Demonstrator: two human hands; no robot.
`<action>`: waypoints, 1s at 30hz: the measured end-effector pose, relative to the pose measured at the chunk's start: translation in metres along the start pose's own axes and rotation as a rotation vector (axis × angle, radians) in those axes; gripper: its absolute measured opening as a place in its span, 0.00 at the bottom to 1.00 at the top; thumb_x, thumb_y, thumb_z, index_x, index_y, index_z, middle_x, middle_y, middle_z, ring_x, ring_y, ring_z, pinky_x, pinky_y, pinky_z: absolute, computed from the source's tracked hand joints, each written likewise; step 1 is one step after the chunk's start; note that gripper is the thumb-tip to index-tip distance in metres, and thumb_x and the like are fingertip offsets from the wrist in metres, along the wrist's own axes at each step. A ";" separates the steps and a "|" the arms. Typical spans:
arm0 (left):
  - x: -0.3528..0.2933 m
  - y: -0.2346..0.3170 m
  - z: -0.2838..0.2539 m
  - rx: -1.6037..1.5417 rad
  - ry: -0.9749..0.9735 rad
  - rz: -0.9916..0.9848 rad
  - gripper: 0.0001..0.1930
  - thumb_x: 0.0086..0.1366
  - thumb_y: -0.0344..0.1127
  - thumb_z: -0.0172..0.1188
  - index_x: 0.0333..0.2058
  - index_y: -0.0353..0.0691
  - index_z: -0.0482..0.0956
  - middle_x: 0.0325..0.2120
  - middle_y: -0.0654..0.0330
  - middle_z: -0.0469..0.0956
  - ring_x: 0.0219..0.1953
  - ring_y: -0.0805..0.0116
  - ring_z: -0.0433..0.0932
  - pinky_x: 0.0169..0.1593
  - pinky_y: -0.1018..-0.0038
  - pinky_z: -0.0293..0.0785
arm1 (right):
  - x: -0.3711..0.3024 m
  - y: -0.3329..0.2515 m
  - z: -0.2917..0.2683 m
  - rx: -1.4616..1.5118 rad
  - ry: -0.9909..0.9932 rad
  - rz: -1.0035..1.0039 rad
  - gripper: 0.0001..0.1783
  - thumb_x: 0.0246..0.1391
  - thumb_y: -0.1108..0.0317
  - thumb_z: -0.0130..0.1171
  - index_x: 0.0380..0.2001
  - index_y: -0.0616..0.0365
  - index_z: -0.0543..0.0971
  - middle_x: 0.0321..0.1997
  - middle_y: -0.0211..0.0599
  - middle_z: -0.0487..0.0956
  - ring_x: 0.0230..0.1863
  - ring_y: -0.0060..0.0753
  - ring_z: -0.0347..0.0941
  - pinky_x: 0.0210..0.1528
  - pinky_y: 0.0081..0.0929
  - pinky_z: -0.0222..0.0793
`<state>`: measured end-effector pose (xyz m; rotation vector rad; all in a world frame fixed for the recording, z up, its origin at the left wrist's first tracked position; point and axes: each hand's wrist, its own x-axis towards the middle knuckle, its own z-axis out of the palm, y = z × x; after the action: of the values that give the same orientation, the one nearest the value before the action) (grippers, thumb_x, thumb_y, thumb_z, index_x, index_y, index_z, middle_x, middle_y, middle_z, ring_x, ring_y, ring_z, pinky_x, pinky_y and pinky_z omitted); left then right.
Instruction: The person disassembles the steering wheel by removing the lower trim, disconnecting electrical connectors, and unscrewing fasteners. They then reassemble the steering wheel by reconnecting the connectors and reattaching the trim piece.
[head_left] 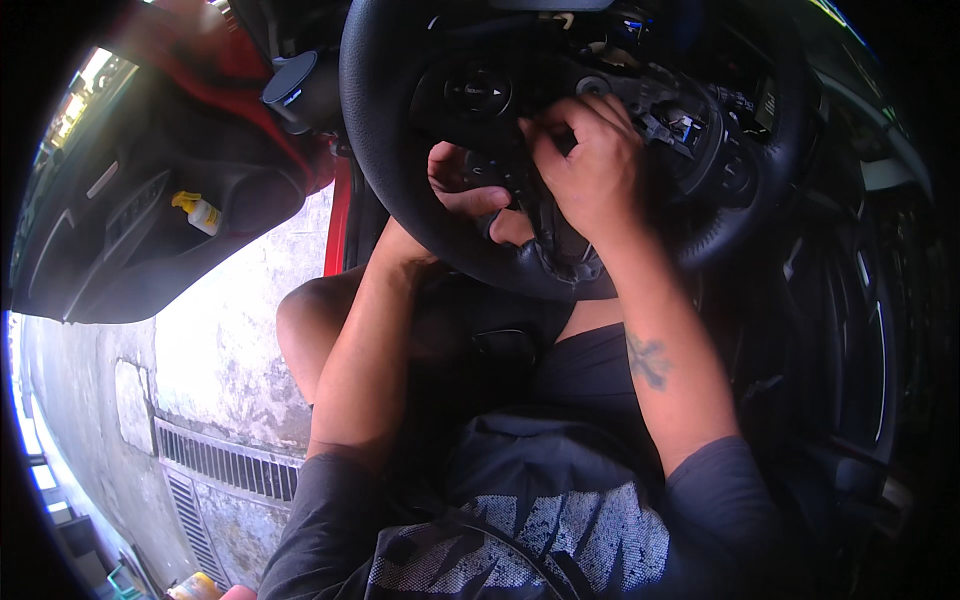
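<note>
Sitting in a car seat, person works at the steering wheel (400,190), black, close in front of the chest. Both hands are inside the rim at the hub. Right hand (590,165) lies over the centre, fingers curled and pinched together on a small dark part at the hub; what exactly it pinches is too dark to tell. Left hand (462,185) comes up from below, through the lower gap of the wheel, fingers bent against the same spot, touching the right hand; its grip looks closed on the hub piece but the fingertips are hidden. Exposed switch block (690,130) with grey plastic and connectors sits just right of the right hand, on the wheel's spoke. Right forearm bears a dark tattoo (647,360).

Car door (130,230) stands open at left, dark trim, with a small yellow-capped bottle (200,213) in its pocket. Concrete ground (230,330) shows below the door, with a metal drain grate (225,462).
</note>
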<state>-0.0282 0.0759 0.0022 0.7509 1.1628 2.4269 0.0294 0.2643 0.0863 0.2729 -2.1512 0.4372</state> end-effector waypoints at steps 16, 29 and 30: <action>-0.005 0.011 -0.001 0.018 -0.020 -0.070 0.31 0.58 0.19 0.78 0.60 0.42 0.83 0.53 0.65 0.83 0.56 0.70 0.81 0.60 0.70 0.78 | -0.002 0.000 -0.002 -0.072 -0.003 -0.121 0.05 0.54 0.71 0.75 0.36 0.53 0.89 0.36 0.36 0.88 0.42 0.48 0.84 0.47 0.41 0.79; -0.001 -0.001 -0.006 -0.043 0.015 -0.079 0.31 0.57 0.18 0.78 0.60 0.43 0.83 0.46 0.67 0.85 0.46 0.74 0.85 0.50 0.74 0.83 | 0.000 -0.001 0.001 -0.042 -0.004 -0.100 0.06 0.56 0.68 0.74 0.33 0.57 0.85 0.32 0.40 0.86 0.39 0.51 0.82 0.43 0.45 0.78; 0.000 -0.002 -0.005 -0.072 -0.008 -0.066 0.31 0.57 0.18 0.78 0.60 0.44 0.83 0.45 0.67 0.85 0.45 0.74 0.85 0.50 0.74 0.84 | 0.000 -0.001 0.001 -0.038 -0.002 -0.098 0.07 0.56 0.68 0.74 0.33 0.57 0.85 0.32 0.40 0.85 0.39 0.51 0.82 0.43 0.45 0.78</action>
<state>-0.0305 0.0738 -0.0015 0.6896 1.0743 2.3951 0.0290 0.2633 0.0855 0.3557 -2.1355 0.3392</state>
